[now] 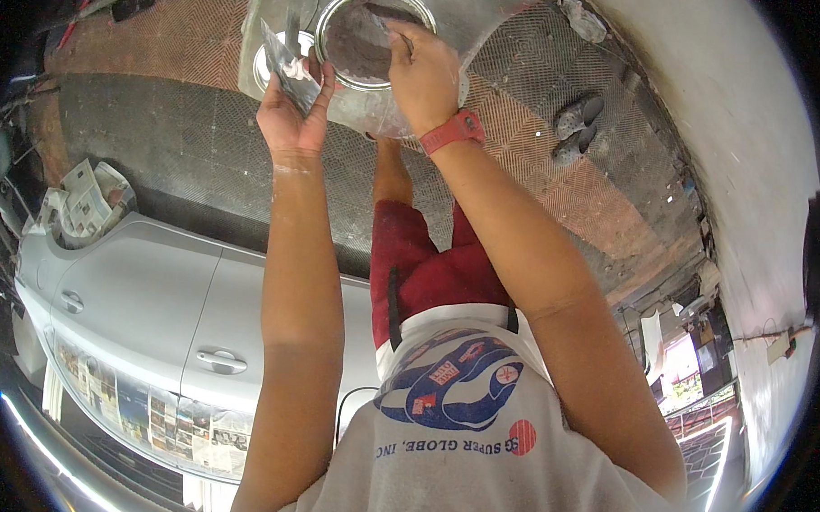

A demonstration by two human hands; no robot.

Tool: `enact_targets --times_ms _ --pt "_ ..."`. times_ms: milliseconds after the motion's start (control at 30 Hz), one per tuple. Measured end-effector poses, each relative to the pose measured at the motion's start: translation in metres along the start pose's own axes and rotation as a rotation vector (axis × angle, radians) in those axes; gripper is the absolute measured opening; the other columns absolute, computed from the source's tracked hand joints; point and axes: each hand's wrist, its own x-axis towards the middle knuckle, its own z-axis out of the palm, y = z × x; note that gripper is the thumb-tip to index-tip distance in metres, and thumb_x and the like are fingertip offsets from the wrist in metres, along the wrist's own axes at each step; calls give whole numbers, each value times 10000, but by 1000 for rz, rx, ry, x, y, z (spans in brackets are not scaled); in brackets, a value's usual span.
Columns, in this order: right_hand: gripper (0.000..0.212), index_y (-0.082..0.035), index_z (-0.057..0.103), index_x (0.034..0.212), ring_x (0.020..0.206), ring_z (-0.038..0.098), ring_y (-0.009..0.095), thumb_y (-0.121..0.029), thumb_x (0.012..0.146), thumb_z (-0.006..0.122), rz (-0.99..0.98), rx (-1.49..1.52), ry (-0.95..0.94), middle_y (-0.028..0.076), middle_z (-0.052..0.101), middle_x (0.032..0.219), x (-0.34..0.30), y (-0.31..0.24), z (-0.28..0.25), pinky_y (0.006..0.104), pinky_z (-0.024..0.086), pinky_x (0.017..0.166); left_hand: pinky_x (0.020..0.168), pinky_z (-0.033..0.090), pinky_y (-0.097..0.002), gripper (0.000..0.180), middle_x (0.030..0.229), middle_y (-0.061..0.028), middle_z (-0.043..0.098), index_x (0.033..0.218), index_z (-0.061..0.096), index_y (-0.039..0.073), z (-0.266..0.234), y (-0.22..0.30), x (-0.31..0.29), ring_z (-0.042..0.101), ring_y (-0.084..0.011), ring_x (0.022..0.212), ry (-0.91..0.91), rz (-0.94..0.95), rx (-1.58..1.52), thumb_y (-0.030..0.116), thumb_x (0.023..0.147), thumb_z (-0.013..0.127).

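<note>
My left hand point(293, 116) grips a thin, shiny metal plate point(280, 55), tilted upright, with a pale smear near my fingers. My right hand point(427, 81), a red watch on its wrist, reaches over the rim of a large round can point(321, 47). Its fingers pinch a thin, flat spreader point(379, 23), whose lower part is hard to make out against the greyish filler paste point(352, 39) inside the can. Behind the plate, a smaller round tin or lid with a bright rim point(260, 67) is partly hidden.
The cans stand on a worn, grey-smeared stand top point(495, 8). A silver car point(156, 279) with newspaper masking point(91, 204) is at my left. Dark clogs point(577, 126) lie on the patterned floor point(521, 170), and a pale wall point(748, 132) rises at right.
</note>
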Motion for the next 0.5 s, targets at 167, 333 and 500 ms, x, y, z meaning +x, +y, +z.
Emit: enact_targets --times_ms 167,333,500 --pt "206 -61 802 1094 955 740 407 -151 975 661 -141 -58 -190 200 775 1047 16 6 -7 505 583 881 1173 458 -636 389 1267 -222 632 1395 538 -64 -2 -1 2 603 -372 1265 6 8 0 179 1124 402" --pt "219 -76 809 1098 960 740 408 -174 978 654 -233 -128 -391 192 777 1034 26 9 -16 517 580 896 1172 460 -634 402 1293 -220 627 1420 523 -55 -2 0 3 604 -363 1267 5 3 10 183 1119 404" --pt "228 -72 815 1084 948 740 412 -183 977 647 -206 -201 -459 205 772 1032 40 5 -31 516 579 902 1173 451 -637 415 1314 -232 619 1441 504 -52 -3 0 4 599 -379 1268 -1 4 25 187 1114 410"
